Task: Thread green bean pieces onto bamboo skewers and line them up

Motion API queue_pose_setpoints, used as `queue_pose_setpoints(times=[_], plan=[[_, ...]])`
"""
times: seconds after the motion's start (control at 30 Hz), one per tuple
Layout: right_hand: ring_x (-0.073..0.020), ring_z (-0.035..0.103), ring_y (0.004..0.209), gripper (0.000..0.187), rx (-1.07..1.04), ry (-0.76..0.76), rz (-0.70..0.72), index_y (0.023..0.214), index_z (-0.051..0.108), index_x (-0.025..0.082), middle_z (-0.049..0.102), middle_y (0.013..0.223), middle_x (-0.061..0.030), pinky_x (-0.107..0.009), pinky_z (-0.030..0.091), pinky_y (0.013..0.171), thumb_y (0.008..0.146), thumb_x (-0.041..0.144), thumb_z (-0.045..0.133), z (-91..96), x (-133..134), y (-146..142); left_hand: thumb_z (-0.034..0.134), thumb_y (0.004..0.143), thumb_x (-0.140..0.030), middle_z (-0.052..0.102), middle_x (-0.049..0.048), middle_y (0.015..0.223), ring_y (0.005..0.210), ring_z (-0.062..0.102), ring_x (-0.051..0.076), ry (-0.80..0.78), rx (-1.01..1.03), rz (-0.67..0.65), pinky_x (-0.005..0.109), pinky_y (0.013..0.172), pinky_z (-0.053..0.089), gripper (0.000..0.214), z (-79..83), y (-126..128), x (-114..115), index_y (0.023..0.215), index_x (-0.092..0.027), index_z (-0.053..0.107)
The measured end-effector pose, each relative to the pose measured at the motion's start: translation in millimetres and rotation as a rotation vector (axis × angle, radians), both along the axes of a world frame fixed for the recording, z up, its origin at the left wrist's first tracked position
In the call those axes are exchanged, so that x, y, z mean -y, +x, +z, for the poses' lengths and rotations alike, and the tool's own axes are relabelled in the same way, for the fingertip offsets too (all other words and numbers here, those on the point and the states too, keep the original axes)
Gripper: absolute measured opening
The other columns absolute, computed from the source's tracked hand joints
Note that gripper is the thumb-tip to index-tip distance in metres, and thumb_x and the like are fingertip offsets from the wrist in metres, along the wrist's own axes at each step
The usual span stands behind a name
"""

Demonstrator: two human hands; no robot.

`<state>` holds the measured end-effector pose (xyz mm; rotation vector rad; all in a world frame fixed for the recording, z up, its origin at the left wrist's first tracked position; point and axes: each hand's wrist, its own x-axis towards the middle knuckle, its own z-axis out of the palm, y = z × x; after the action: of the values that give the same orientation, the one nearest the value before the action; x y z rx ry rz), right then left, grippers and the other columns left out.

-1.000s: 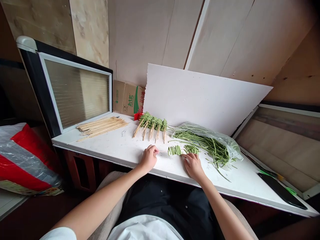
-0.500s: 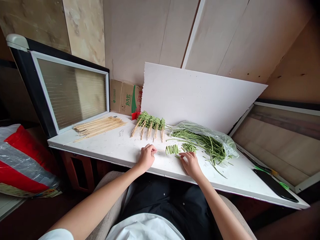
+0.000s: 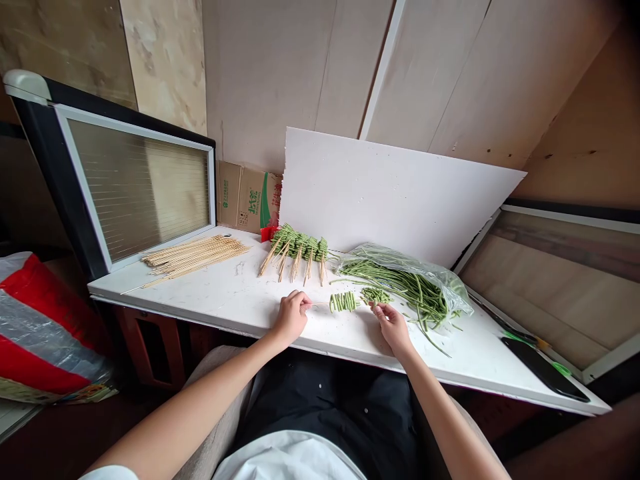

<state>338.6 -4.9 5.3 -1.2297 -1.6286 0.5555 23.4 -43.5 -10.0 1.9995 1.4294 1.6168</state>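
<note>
My left hand [image 3: 293, 317] pinches the bare end of a thin wooden skewer [image 3: 318, 305], held level just over the table. Short cut pieces of long green bean are threaded side by side on it, forming a row of beans [image 3: 344, 302]. To the right, my right hand [image 3: 393, 325] has thumb and fingertips closed on a short piece of green bean [image 3: 367, 303], a little apart from the threaded row. Just behind those fingertips lies a small pile of cut bean pieces [image 3: 376, 294].
Finished bean skewers [image 3: 303, 247] are stacked at the back. Loose bare skewers [image 3: 195, 257] lie at the left. A clear plastic bag of long beans [image 3: 415, 280] lies right of my hands. A black phone [image 3: 544, 368] rests near the right end, and a cardboard box [image 3: 245, 200] stands behind.
My right hand has shifted right, away from the threaded row, and its fingertips are now closed on a bean piece by the pile. My left hand keeps its hold on the skewer.
</note>
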Motion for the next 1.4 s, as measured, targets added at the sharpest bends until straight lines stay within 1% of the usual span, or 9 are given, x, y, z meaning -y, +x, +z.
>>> queue_pose_setpoints(times=[0.07,0.13,0.23,0.33,0.5,0.77,1.03,1.27,1.4], plan=[[-0.0319,0.07,0.092,0.065,-0.068,-0.043,0.025,0.098,0.077,0.019,0.079,0.111,-0.0152,-0.042,0.055,0.082,0.082,0.08,0.062,3.6,2.8,-0.6,0.054,0.083,0.007,0.065,0.003,0.086,0.08,0.064,0.018,0.002,-0.002,-0.006,0.029,0.074,0.049,0.028,1.1,0.4,1.1,0.079,-0.019,0.063],[-0.0319,0.071,0.089,0.066,-0.08,-0.052,0.035,0.097,0.079,0.019,0.08,0.103,-0.0147,-0.041,0.055,0.077,0.079,0.081,0.064,6.3,5.7,-2.4,0.052,0.083,0.008,0.065,0.0031,0.086,0.08,0.064,0.018,0.004,-0.009,-0.014,0.029,0.074,0.049,0.029,2.1,0.8,2.3,0.079,-0.019,0.062],[-0.0326,0.071,0.09,0.066,-0.077,-0.047,0.03,0.099,0.081,0.018,0.08,0.092,-0.0134,-0.041,0.055,0.078,0.077,0.079,0.069,8.8,9.0,-4.6,0.052,0.083,0.007,0.065,0.003,0.086,0.08,0.063,0.018,0.01,-0.022,-0.018,0.029,0.074,0.049,0.029,2.6,1.2,3.3,0.078,-0.019,0.062],[-0.0325,0.072,0.089,0.067,-0.068,-0.058,0.009,0.101,0.082,0.017,0.079,0.086,-0.0124,-0.039,0.054,0.075,0.078,0.078,0.068,10.3,11.5,-5.3,0.053,0.084,0.007,0.065,0.003,0.085,0.08,0.062,0.018,0.013,-0.033,-0.013,0.028,0.073,0.048,0.028,1.9,0.9,3.2,0.079,-0.019,0.062],[-0.0322,0.072,0.088,0.065,-0.05,-0.073,0.007,0.098,0.082,0.018,0.08,0.09,-0.0123,-0.038,0.054,0.072,0.078,0.078,0.068,11.3,13.2,-6.1,0.054,0.084,0.006,0.065,0.0027,0.086,0.078,0.062,0.017,0.003,-0.041,-0.022,0.028,0.072,0.048,0.026,-0.1,0.3,2.4,0.08,-0.019,0.063],[-0.033,0.072,0.102,0.054,-0.077,-0.097,0.041,0.09,0.081,0.021,0.081,0.106,-0.0122,-0.041,0.053,0.09,0.078,0.072,0.074,13.2,14.6,-7.2,0.055,0.085,0.004,0.065,0.0028,0.085,0.076,0.062,0.018,-0.008,-0.051,-0.019,0.029,0.073,0.048,0.026,-1.4,0.9,1.7,0.079,-0.019,0.064],[-0.0331,0.072,0.105,0.056,-0.116,-0.107,0.054,0.096,0.082,0.02,0.081,0.109,-0.0127,-0.042,0.053,0.094,0.077,0.072,0.076,10.5,13.6,-5.6,0.056,0.085,0.004,0.066,0.003,0.085,0.077,0.062,0.018,-0.006,-0.064,-0.009,0.03,0.074,0.048,0.025,-1.8,0.8,1.8,0.078,-0.019,0.064],[-0.0335,0.072,0.103,0.058,-0.116,-0.102,0.04,0.098,0.083,0.02,0.081,0.106,-0.0131,-0.042,0.055,0.09,0.075,0.073,0.077,12.2,14.7,-5.4,0.055,0.084,0.005,0.066,0.0029,0.084,0.076,0.062,0.018,-0.004,-0.072,-0.002,0.029,0.071,0.047,0.026,-2.7,0.6,1.3,0.078,-0.019,0.065],[-0.0334,0.072,0.102,0.052,-0.138,-0.123,0.035,0.096,0.085,0.021,0.082,0.102,-0.0118,-0.042,0.054,0.09,0.075,0.068,0.079,14.4,16.9,-4.5,0.055,0.079,0.007,0.065,0.0025,0.083,0.076,0.062,0.018,0.01,-0.085,0.019,0.029,0.071,0.046,0.029,-3.5,-0.2,0.4,0.077,-0.02,0.064]])
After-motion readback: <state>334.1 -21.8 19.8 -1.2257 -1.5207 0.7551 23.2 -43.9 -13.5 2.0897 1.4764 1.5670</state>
